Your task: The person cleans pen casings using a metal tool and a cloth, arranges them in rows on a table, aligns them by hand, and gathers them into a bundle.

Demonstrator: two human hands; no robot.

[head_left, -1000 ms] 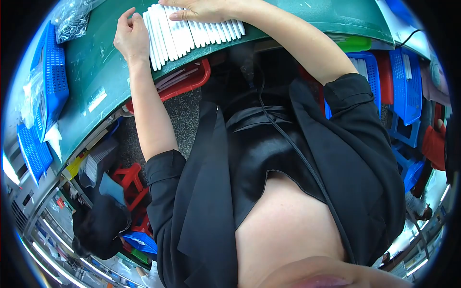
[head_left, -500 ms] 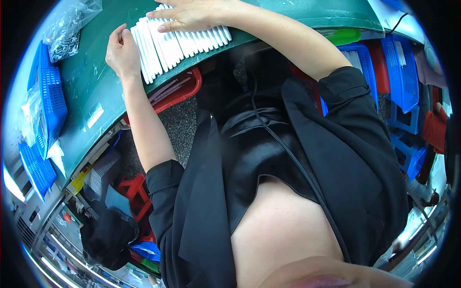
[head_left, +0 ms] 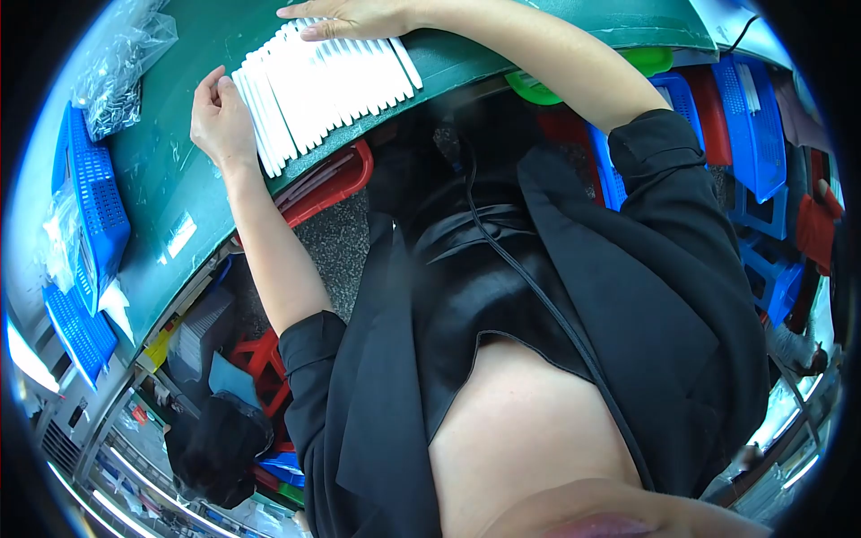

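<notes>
A row of slim white sticks (head_left: 336,85) lies side by side on the green tabletop, close to the near edge. My left hand (head_left: 222,121) rests at the left end of the row, its side against or just beside the outermost stick. Its fingers are curled in, with nothing visible in them. Across the far ends of the sticks lies my right hand (head_left: 368,16), fingers stretched toward the left; part of it is cut off by the top of the view. What its palm touches is hidden.
A plastic bag of small metal parts (head_left: 117,99) sits at the far left, near blue baskets (head_left: 99,206). Under the table edge are a red tray (head_left: 345,184) and a green tray (head_left: 534,88). More blue baskets (head_left: 753,134) stand at right.
The view has shifted slightly. My right hand has slid toward the far ends of the sticks, showing more of them, and the row looks more even. My left hand stays at its left end.
</notes>
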